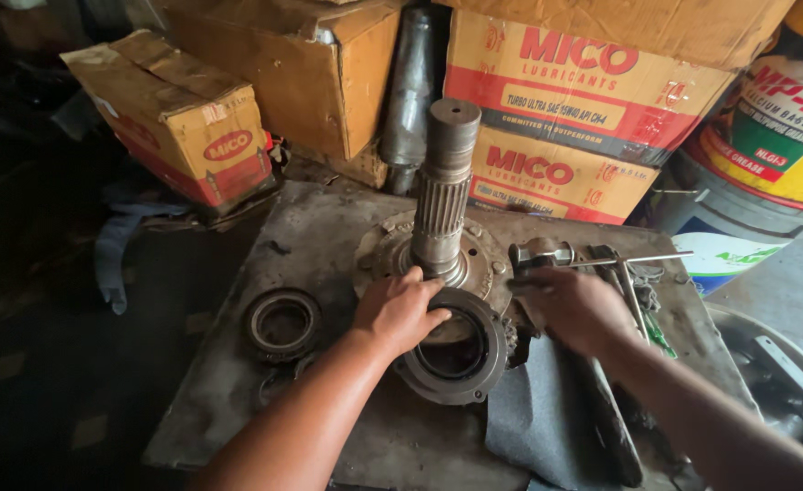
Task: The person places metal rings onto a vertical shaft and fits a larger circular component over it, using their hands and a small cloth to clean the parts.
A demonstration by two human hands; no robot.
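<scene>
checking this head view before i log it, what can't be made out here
- Right hand, head view: motion blur hides its fingers, so its grip on the tools beside it is unclear.
- Ring-shaped housing: the left hand covers its upper rim, hiding the contact.
- Splined shaft: its base is hidden behind the left hand.
- Bucket: cut off by the right edge.

Both hands extended forward — left (399, 309) palm-down, right (572, 305) fingers curled.

Splined shaft (444, 191) upright on flange (488, 259), bearing ring (282, 323) left, boxes (565, 109) behind.
</scene>
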